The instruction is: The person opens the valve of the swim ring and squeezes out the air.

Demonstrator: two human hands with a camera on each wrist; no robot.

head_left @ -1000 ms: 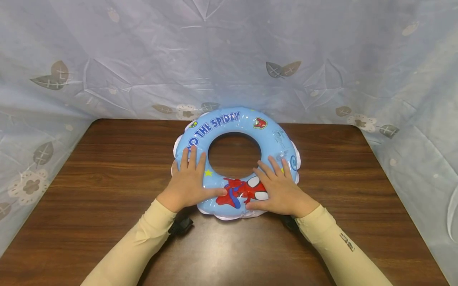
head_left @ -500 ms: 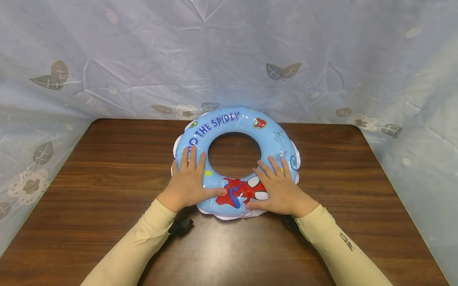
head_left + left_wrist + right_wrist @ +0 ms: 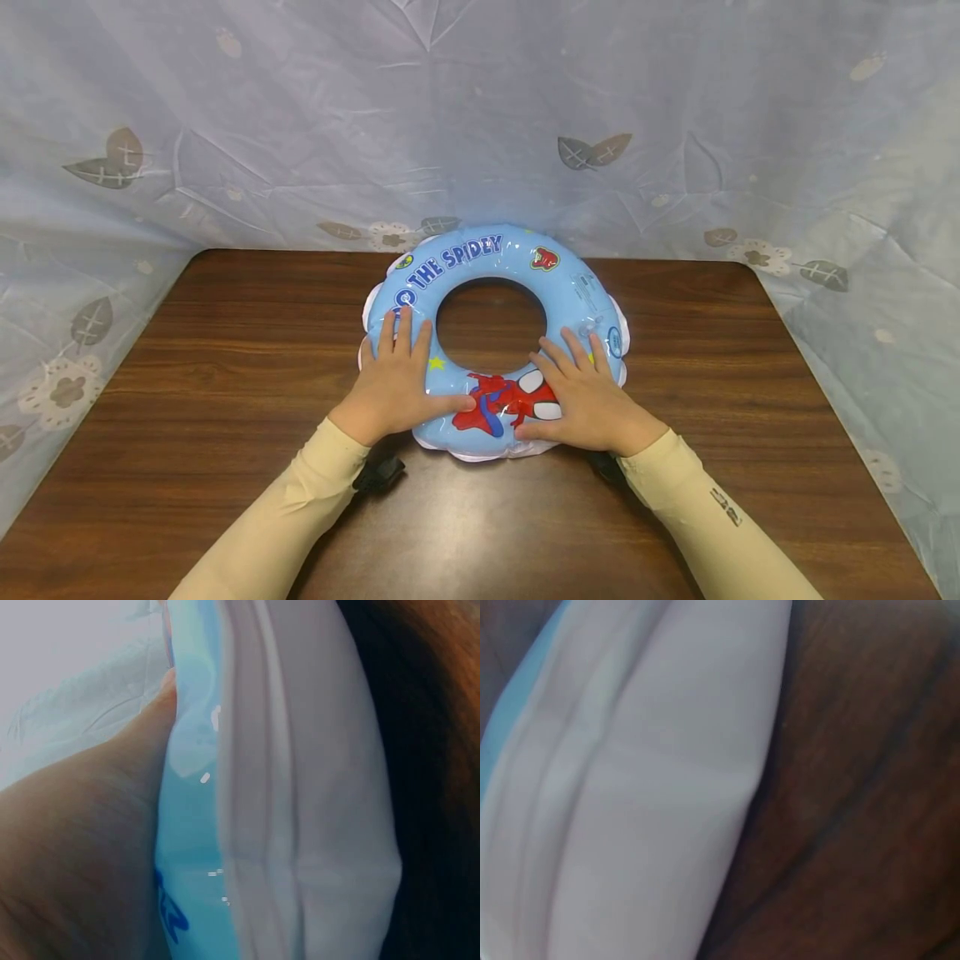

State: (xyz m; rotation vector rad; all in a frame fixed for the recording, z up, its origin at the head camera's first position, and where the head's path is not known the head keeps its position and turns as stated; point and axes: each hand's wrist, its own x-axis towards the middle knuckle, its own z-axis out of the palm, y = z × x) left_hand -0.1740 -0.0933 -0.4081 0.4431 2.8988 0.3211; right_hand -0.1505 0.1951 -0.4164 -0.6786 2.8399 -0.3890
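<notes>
A light-blue inflatable swim ring [image 3: 487, 254] with a red cartoon figure and the words "THE SPIDEY" lies flat at the middle of the table. My left hand [image 3: 393, 387] rests on its near left part, fingers straight and spread, thumb pointing inward. On the near right part lies my right hand [image 3: 592, 400], fingers spread as well, its thumb beside the red figure. In the left wrist view the hand [image 3: 90, 825] lies against the blue top of the ring [image 3: 195, 810], above its white underside. The right wrist view shows the ring's white underside [image 3: 652, 795] close to the wood.
The brown wood-grain table [image 3: 247, 358] reaches out on both sides of the ring. A pale curtain [image 3: 480, 108] with leaf and flower prints hangs behind and at both sides. A black strap device [image 3: 380, 473] sits under the left wrist.
Both hands and the swim ring stay in place. Only the curtain on the right has shifted slightly.
</notes>
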